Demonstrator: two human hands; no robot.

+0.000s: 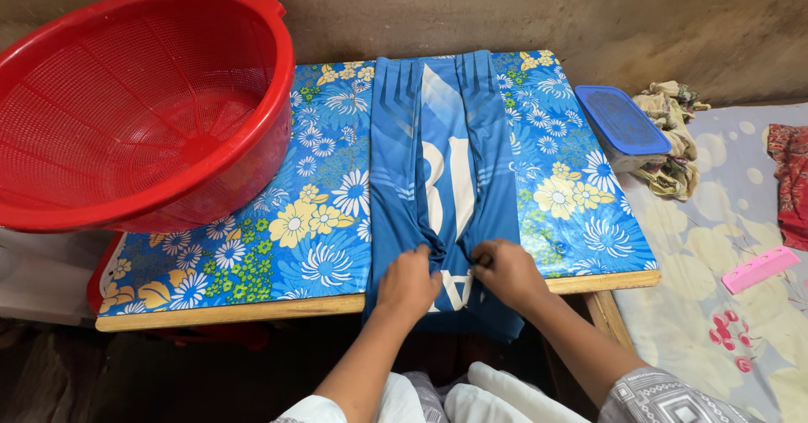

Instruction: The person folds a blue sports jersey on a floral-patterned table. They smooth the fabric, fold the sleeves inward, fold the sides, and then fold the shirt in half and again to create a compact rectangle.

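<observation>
Surface: small wooden table point(278, 308) covered with a glossy blue oilcloth printed with white and yellow flowers, pushed against a rough, stained brown wall point(505, 6).

Item in hand: blue sports jersey point(444, 162) with white markings, laid lengthwise down the middle of the table, its sides folded inward, its near end hanging over the front edge.

Left hand point(408, 284): on the jersey at the table's front edge, fingers curled shut, pinching a fold of the cloth.

Right hand point(507, 270): just beside the left, fingers likewise closed on a gather of the same cloth.

Left of table: large red perforated plastic basket point(139, 103), tilted, its rim resting on the table's left part and overhanging the edge.

Right far corner: blue-lidded plastic container point(624, 124), partly off the table edge, with a crumpled pale floral cloth point(673, 141) just behind it.

Right of table: bed or mattress under a pale sheet with circles and red flowers point(724, 255); on it a pink comb point(760, 269) and, at the frame edge, a red patterned cloth point(791, 179).
</observation>
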